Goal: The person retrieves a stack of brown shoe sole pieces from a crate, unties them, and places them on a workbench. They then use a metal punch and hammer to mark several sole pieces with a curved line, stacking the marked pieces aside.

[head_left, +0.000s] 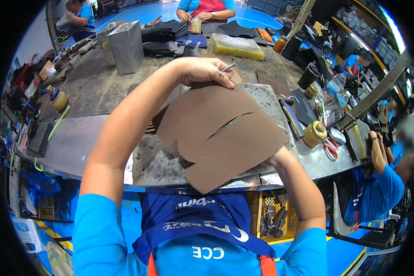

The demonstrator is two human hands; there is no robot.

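A flat brown sheet (234,138), leather-like and cut to a shape with a notched lower-left edge and a slit across its middle, is held up, tilted, over the workbench. My left hand (209,72) reaches across to its far edge and pinches it between thumb and fingers. A slim silver pen-like tool (227,67) sticks out from the same hand. At the sheet's right edge, my right hand (277,157) is mostly behind it, so its fingers are hidden. Below the sheet lies a stained grey slab (147,170) on the bench.
To the right are a glue jar (315,134), red-handled pliers (331,149) and a long-handled tool (291,120). Beyond stand a metal can (126,48) and a yellowish block (237,46). Co-workers sit opposite and at right. A yellow crate (273,216) is below the bench.
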